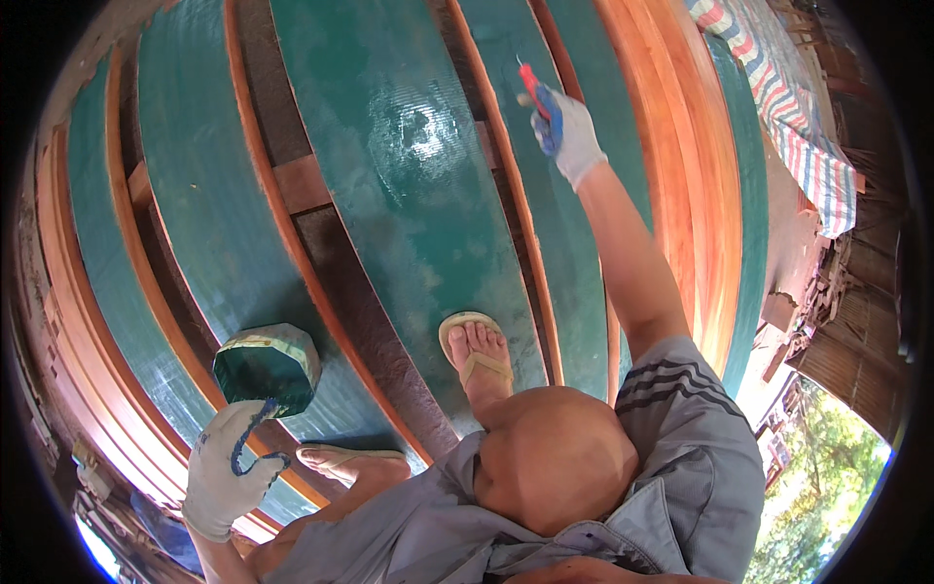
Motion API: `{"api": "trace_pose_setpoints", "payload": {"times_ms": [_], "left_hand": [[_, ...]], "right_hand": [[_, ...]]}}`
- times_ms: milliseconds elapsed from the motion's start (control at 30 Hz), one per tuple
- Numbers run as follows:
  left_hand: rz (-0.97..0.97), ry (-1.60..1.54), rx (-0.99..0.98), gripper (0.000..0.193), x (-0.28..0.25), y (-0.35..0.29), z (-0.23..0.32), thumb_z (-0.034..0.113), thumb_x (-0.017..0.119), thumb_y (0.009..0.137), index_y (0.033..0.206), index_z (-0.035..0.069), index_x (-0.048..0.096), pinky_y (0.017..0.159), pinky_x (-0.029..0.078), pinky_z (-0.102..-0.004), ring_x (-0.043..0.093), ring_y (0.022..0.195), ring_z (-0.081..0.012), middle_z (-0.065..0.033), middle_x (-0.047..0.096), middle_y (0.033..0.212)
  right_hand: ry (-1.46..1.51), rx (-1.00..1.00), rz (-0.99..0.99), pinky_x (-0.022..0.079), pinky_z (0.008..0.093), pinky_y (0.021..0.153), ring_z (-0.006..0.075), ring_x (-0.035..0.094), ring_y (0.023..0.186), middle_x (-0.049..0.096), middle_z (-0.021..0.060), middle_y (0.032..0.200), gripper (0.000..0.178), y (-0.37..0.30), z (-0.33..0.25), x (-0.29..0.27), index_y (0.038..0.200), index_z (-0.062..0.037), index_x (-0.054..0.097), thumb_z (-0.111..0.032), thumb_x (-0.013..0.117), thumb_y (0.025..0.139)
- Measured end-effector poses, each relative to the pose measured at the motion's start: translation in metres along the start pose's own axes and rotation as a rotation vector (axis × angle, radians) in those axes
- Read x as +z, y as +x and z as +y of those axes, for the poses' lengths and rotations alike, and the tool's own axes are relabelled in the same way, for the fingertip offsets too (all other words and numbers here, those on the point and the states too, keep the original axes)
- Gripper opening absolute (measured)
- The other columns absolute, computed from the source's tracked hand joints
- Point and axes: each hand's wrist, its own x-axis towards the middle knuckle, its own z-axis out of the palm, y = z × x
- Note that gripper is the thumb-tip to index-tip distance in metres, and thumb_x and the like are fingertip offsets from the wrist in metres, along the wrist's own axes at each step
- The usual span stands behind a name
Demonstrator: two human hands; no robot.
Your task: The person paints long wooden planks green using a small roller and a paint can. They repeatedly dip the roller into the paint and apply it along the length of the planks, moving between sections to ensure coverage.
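My right hand, in a white glove with blue coating, reaches far forward over a green-painted board. It is closed round the red handle of a paint roller. A thin metal rod runs from the handle, and the roller's head blends into the green. At the lower left my left hand, gloved alike, has its thumb and fingers apart. Its fingertips are at the near rim of a many-sided container with dark green paint inside; whether they touch it I cannot tell. The wide middle board has a wet shine.
Several long boards lie side by side with dark gaps between. Bare reddish-brown planks lie on the right. My sandalled foot stands on the middle board, the other foot further left. A striped tarp hangs at the upper right.
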Motion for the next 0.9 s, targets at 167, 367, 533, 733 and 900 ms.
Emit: {"api": "trace_pose_setpoints", "payload": {"times_ms": [167,367,533,733,900], "left_hand": [[0.048,-0.006,0.042,0.061,0.000,-0.004,-0.001,0.024,0.088,0.077,0.130,-0.002,0.069,0.102,0.055,-0.0435,0.071,0.117,-0.0406,-0.0212,0.072,0.126],[0.031,0.003,0.011,0.063,0.005,-0.006,-0.012,0.031,0.088,0.080,0.130,-0.002,0.069,0.101,0.055,-0.0433,0.071,0.116,-0.0395,-0.0209,0.072,0.125],[0.032,-0.003,0.009,0.064,0.005,-0.008,-0.007,0.034,0.087,0.080,0.129,-0.002,0.068,0.100,0.055,-0.0434,0.071,0.115,-0.0400,-0.0210,0.071,0.124],[0.011,0.009,0.004,0.073,0.003,-0.002,0.000,0.046,0.083,0.083,0.132,-0.006,0.066,0.104,0.053,-0.0414,0.072,0.117,-0.0373,-0.0227,0.072,0.122],[0.041,0.004,0.051,0.064,0.004,-0.004,-0.006,0.035,0.086,0.081,0.130,-0.002,0.068,0.101,0.055,-0.0436,0.071,0.115,-0.0406,-0.0209,0.072,0.124]], "right_hand": [[-0.040,-0.010,0.012,0.028,0.0255,0.046,0.0073,0.044,0.053,0.052,-0.0040,0.067,0.041,0.034,-0.017,0.021,0.113,-0.0049,0.076,-0.045,0.068,0.105],[-0.128,0.089,0.077,0.025,0.0255,0.045,0.0064,0.040,0.050,0.048,-0.0044,0.063,0.044,-0.029,0.024,-0.017,0.113,-0.0032,0.076,-0.045,0.068,0.104],[-0.180,0.163,0.118,0.025,0.0246,0.045,0.0054,0.040,0.049,0.047,-0.0045,0.062,0.044,-0.106,0.045,-0.039,0.112,-0.0026,0.076,-0.046,0.068,0.104],[-0.036,0.150,0.091,0.029,0.0243,0.046,0.0055,0.045,0.052,0.052,-0.0044,0.066,0.039,-0.128,0.045,-0.053,0.108,-0.0022,0.077,-0.040,0.070,0.106],[-0.062,0.089,0.086,0.027,0.0252,0.045,0.0061,0.042,0.050,0.050,-0.0043,0.064,0.041,-0.073,0.041,-0.025,0.109,-0.0033,0.077,-0.043,0.067,0.106]]}}
